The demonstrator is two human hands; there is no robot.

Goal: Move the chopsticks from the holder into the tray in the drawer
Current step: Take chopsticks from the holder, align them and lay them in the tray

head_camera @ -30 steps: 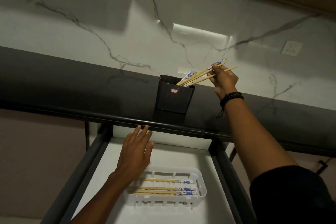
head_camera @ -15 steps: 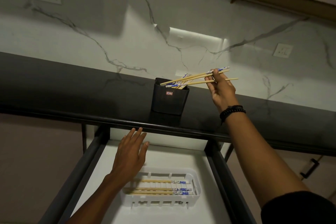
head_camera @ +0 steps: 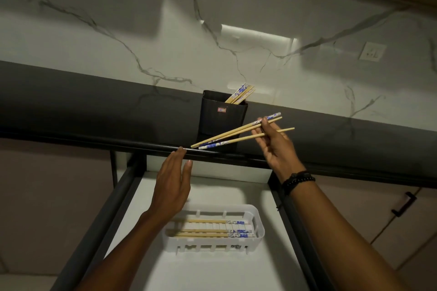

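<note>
While the right hand pinches three chopsticks lying nearly level, tips pointing left in front of the holder, the left hand hovers flat-fingered above the tray.

We see a dim scene; bright glare streaks the glossy white veined marble wall, far centre. Wide-angle distortion bows the dark grey worktop; fine detail looks soft.

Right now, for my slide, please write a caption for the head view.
Right hand holds chopsticks in front of the black holder; white tray lies in the open drawer, left hand open.
</note>
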